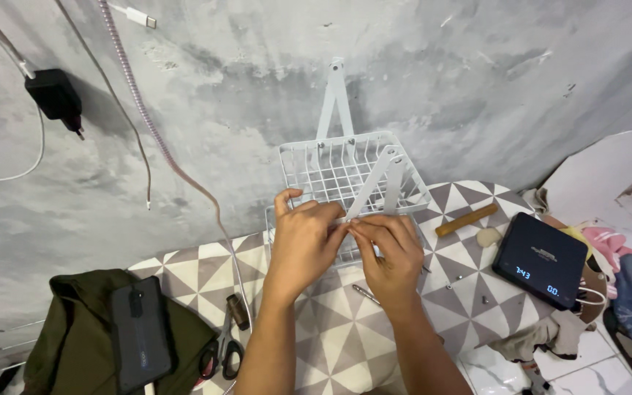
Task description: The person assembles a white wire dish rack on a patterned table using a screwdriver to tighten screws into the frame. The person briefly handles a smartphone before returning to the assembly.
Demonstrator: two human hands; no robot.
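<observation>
A white wire basket rack (330, 170) with flat metal legs stands on a cushion with a grey and white triangle pattern (334, 329), close to a grey concrete wall. My left hand (303, 245) grips the front rim of the lower basket, fingers curled over the wire. My right hand (391, 252) pinches the same rim beside one white leg (374, 183), fingertips touching those of the left hand. What sits between the fingertips is too small to tell.
A black digital scale (540, 260) lies at the right, a wooden stick (467, 220) behind it. Scissors (222, 351), a dark phone (139, 333) on an olive cloth (74, 336), and a small metal tool (366, 294) lie on the cushion. Cables and a black charger (54, 95) hang on the wall.
</observation>
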